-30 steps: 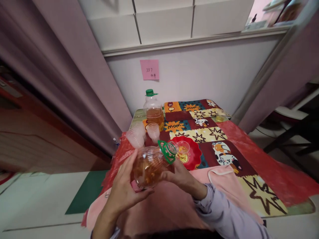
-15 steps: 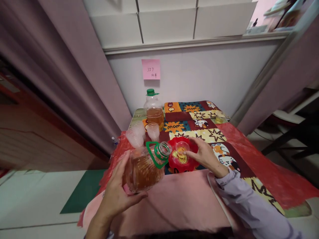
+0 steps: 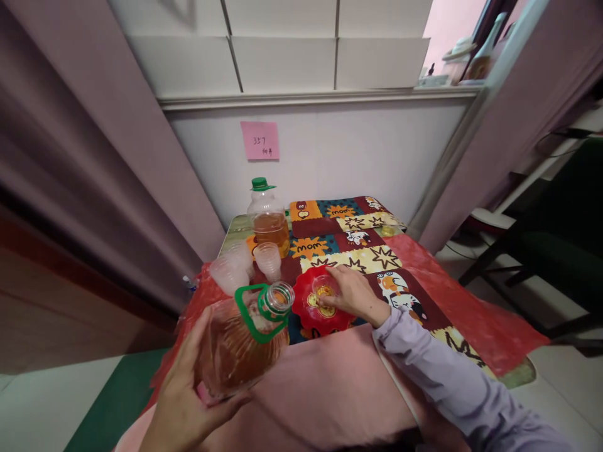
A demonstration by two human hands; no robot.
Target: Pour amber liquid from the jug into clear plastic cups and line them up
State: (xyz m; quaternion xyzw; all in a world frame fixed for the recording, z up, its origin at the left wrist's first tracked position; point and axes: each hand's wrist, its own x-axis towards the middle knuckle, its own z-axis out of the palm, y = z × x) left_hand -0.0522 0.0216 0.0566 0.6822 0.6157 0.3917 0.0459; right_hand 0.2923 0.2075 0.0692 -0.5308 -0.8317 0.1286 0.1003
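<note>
Nearest you, your left hand (image 3: 183, 402) is spread wide and cupped under the belly of the large bottle (image 3: 230, 351), thumb across its front. The bottle is clear of the surface at the near left corner, tilted with its open mouth up and toward the red plate (image 3: 306, 314). That tilt appears to keep the amber liquid below the neck, while the palm underneath takes the weight. The green handle ring (image 3: 247, 311) hangs free at the neck, unused.

A pink cloth (image 3: 330, 383) covers the near edge, probably to catch drips.

Your right hand (image 3: 355, 295) reaches over it, fingers closed lightly around the small cup (image 3: 324, 287). The cup stands upright on the red plate with some yellow liquid in it. The grip looks like a steadying one rather than a lift.

Left of the plate stand two stacks of clear cups (image 3: 230, 271), mouths tilted, within easy reach. Behind them a second bottle (image 3: 266, 221) stands upright and capped, about half full. Beyond it, a pink note (image 3: 259, 140) is stuck to the wall.
</note>
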